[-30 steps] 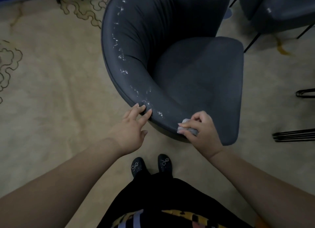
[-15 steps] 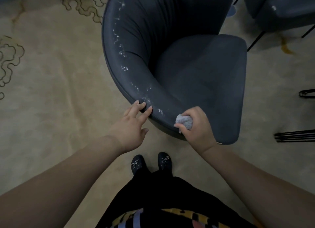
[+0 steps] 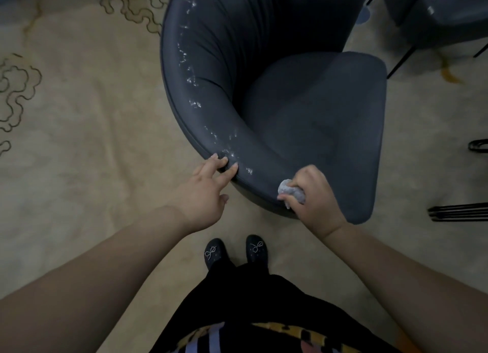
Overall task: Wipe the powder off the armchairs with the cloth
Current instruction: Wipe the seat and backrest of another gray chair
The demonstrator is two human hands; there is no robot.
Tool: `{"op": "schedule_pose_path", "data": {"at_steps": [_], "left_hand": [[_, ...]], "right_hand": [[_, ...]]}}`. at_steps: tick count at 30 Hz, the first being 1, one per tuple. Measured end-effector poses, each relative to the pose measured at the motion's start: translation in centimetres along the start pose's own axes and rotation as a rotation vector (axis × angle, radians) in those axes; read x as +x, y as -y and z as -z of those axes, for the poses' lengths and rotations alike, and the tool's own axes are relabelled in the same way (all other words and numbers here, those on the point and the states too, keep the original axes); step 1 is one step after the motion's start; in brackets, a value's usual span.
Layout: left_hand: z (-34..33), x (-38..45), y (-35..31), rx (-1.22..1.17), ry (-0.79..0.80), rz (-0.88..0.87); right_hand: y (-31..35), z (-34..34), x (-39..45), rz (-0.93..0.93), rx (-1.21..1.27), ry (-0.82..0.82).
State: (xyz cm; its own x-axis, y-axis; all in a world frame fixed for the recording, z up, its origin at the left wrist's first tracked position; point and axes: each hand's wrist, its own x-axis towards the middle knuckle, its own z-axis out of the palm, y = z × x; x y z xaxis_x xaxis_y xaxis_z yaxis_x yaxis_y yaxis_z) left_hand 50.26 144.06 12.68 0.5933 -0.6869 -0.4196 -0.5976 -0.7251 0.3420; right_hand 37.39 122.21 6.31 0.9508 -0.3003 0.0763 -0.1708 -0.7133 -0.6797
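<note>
A dark grey armchair with a curved back stands in front of me. White powder dots the top of its rim from the far end down to near my left hand. My left hand rests on the near rim, fingers straight and touching the edge. My right hand grips a crumpled light grey cloth and presses it on the rim to the right of the last powder patch.
A second dark armchair with a white powder mark stands at the top right. Black metal legs lie on the beige patterned carpet at the right edge. My feet stand just below the chair.
My right hand has turned the cloth and slid it a little left along the rim, towards the powder. My left hand has stayed on the rim.
</note>
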Motion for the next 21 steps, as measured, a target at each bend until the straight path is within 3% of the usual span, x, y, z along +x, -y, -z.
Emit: {"op": "schedule_pose_path", "data": {"at_steps": [7,13,17,21], "left_hand": [[-1.0,-0.4,0.1,0.0,-0.059,-0.021],[-1.6,-1.0,0.9,0.067,-0.102,-0.05],[-2.0,-1.4,1.4,0.065,-0.19,-0.002],[-1.6,-1.1,1.5,-0.12,-0.285,0.155]], "right_hand": [[3.9,-2.5,5.4,-0.04,0.041,0.1],[1.6,-1.0,1.4,0.018,0.018,0.029],[3.8,-2.7,3.7,0.046,0.033,0.055],[5.7,-4.1,7.3,0.103,-0.006,0.165]]}}
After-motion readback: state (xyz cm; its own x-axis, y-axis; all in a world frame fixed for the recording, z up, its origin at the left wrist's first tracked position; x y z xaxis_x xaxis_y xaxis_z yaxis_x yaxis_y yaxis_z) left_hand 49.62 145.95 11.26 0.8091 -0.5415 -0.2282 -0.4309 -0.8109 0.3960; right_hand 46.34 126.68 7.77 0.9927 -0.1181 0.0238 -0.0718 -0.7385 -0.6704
